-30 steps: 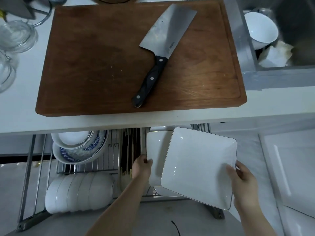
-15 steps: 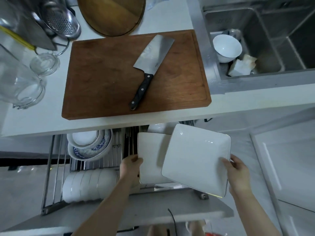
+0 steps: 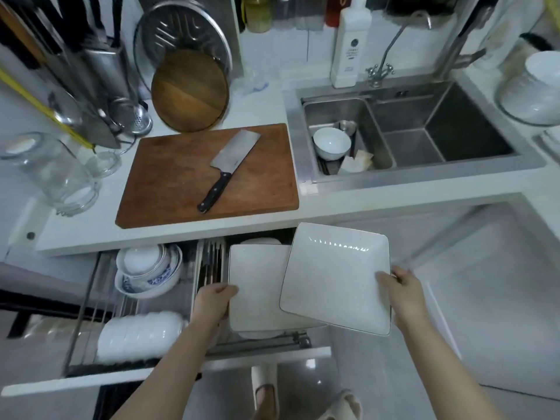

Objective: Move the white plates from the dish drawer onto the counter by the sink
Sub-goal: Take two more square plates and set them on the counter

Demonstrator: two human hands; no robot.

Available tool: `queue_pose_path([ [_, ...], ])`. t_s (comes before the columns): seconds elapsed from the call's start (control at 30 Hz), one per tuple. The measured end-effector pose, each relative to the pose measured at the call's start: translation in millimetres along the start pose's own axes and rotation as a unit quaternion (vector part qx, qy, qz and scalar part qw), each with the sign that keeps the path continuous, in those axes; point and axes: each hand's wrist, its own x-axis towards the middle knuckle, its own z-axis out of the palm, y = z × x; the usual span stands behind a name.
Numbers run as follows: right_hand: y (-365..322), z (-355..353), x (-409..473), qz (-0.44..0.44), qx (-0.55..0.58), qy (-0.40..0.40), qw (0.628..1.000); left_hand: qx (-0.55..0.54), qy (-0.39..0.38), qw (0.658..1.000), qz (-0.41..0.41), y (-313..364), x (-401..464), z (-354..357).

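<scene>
Above the open dish drawer (image 3: 188, 363), two square white plates are held, one per hand: left hand (image 3: 213, 301) grips the left plate (image 3: 256, 286), right hand (image 3: 404, 291) the tilted right plate (image 3: 335, 280).

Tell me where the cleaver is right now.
In the head view the cleaver lies flat on the rectangular wooden cutting board, on the counter just left of the sink, above the open dish drawer.

We read no text anywhere. The white bottle (image 3: 348, 43) at the counter's back edge, beside the tap, carries a dark printed label, too blurred to read.
</scene>
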Motion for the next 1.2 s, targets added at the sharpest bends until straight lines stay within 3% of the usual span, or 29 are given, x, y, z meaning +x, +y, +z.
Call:
queue_pose_path([
  [0.3,-41.1,-132.4,-5.4,-0.047,0.07,0.055,0.995,0.018,-0.087,0.99,0.11,72.9,-60.4,91.8],
  [0.53,-66.8,-212.2,-10.6,-0.078,0.144,0.12,0.979,-0.015,-0.105,0.975,0.194,130.0,-86.4,171.4],
  [0.87,-76.5,-271.4,4.9,-0.057,0.224,0.215,0.949,-0.029,-0.15,0.963,0.224,186.5,-79.2,267.4],
  [1.2,-99.9,-310.2,53.1,-0.054,0.231,0.293,0.926,-0.038,-0.208,0.953,0.219,270.0,-48.9,354.4],
])
